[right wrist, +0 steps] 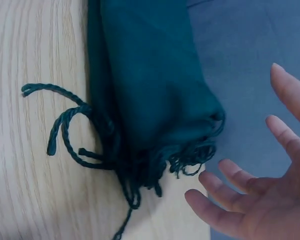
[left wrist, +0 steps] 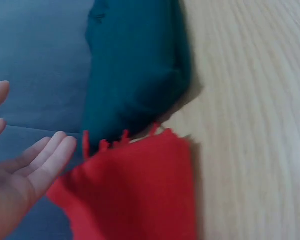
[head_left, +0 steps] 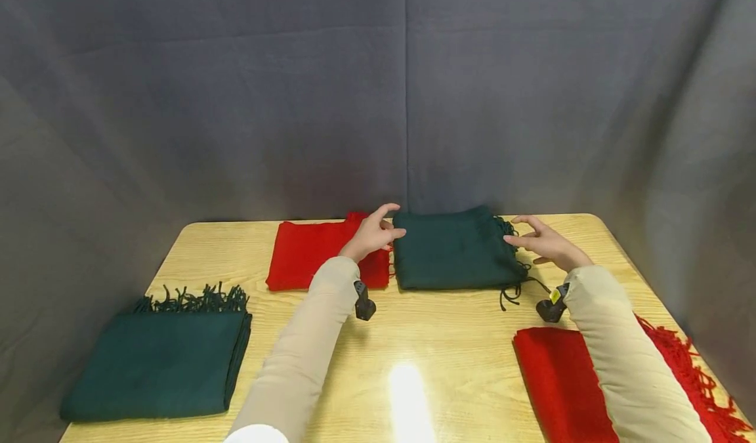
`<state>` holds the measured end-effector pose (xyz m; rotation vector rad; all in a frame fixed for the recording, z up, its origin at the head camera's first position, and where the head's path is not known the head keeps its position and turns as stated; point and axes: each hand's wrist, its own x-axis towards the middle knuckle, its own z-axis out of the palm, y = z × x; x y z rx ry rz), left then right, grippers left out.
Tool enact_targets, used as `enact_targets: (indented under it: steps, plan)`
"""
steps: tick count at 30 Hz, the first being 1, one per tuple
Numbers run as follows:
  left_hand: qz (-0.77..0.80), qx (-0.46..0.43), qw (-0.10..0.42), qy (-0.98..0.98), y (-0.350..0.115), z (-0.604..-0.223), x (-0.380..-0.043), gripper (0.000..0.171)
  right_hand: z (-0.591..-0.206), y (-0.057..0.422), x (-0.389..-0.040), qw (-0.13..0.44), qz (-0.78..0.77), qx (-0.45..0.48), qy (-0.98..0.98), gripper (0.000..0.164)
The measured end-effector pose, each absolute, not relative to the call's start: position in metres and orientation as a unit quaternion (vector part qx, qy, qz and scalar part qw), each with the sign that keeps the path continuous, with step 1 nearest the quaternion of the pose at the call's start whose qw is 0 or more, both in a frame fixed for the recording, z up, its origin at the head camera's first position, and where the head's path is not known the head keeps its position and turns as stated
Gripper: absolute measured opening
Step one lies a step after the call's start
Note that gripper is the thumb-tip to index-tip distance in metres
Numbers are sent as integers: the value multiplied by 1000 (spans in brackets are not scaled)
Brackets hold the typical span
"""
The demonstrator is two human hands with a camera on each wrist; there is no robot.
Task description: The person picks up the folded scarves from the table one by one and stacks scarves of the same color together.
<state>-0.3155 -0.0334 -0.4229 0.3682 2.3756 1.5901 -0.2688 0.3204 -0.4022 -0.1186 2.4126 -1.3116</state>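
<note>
A folded dark green scarf (head_left: 451, 253) lies at the back middle of the table, its twisted fringe (right wrist: 165, 160) on the right end. Over the seam between it and the folded red scarf (head_left: 307, 249) beside it, my left hand (head_left: 373, 234) hovers with fingers spread, holding nothing. The left wrist view shows that hand (left wrist: 30, 175) apart from both cloths. At the fringed end, my right hand (head_left: 549, 243) is held with loosely spread fingers and nothing in it. Its fingers (right wrist: 225, 192) stay clear of the fringe in the right wrist view.
Another folded green scarf (head_left: 159, 361) with fringe lies at the front left. At the front right is a second red scarf (head_left: 558, 377), partly hidden under my right forearm. A grey curtain (head_left: 378, 102) stands behind the wooden table (head_left: 449, 338).
</note>
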Motion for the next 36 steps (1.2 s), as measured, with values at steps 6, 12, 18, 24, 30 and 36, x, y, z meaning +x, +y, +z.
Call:
enact_targets:
  steps: [6,12,18,24,30,36]
  plan:
    - [540,100,144,823,-27,-437,-311,60,-415,315,-273,222,-483,-34,846,79]
    - [516,75,182,834,-22,-442,-307,66,-427,311,-278,237,-491,-21,838,78]
    - [505,61,221,832,-20,-447,-305,67,-434,309,-279,242,-493,-18,836,77]
    - [540,50,230,808,-16,-449,-304,69,-437,310,-282,257,-502,-9,826,80]
    - [561,43,222,796,-12,-454,-301,71,-440,305,-285,258,-523,-1,812,82]
    - [599,34,231,766,-8,-461,-299,73,-441,299,-284,260,-524,-21,810,81]
